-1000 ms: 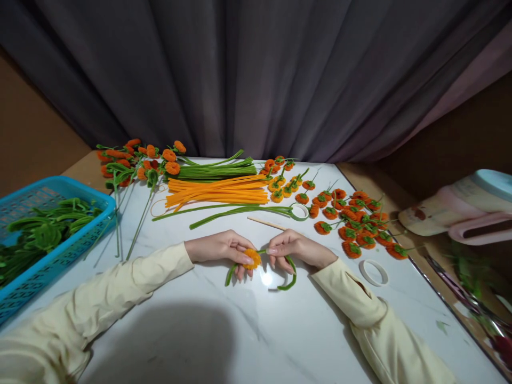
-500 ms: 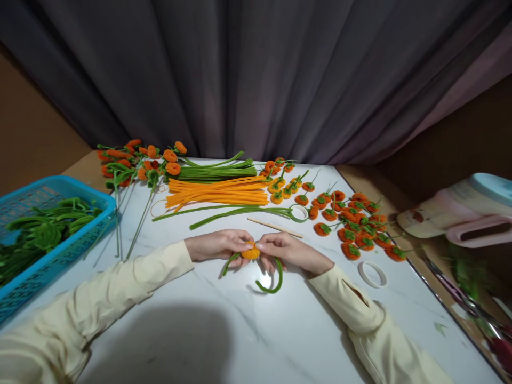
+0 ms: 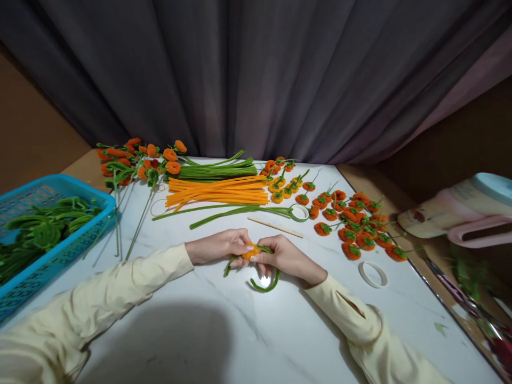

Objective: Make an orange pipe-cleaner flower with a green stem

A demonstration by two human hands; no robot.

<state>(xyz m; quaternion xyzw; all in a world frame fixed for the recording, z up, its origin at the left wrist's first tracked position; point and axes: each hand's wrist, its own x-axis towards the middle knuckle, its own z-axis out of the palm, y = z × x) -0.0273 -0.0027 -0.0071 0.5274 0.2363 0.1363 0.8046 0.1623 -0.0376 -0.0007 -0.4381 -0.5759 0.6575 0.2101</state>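
Between my two hands is a small orange ribbed pumpkin (image 3: 250,250) of fuzzy stems. My left hand (image 3: 221,246) pinches its left side, with a short green end hanging below the fingers. My right hand (image 3: 285,256) has its thumb and fingers closed at the pumpkin's right side. A green fuzzy stem (image 3: 269,288) passes by the right fingers and curls beneath them. Behind the hands lie a thin wooden stick (image 3: 275,227), a bundle of orange stems (image 3: 218,192) and a bundle of green stems (image 3: 220,170).
Several finished orange pumpkins (image 3: 366,241) spread at the right, near a white tape ring (image 3: 373,274). At the left stands a blue basket (image 3: 60,256) of green pieces. Orange flowers on stems lie back left; a tumbler (image 3: 448,208) and scissors are far right.
My right hand has shifted slightly left, and a green stem now shows above its fingers beside the pumpkin. The hanging curl has moved a little left. The pumpkin has tilted slightly.
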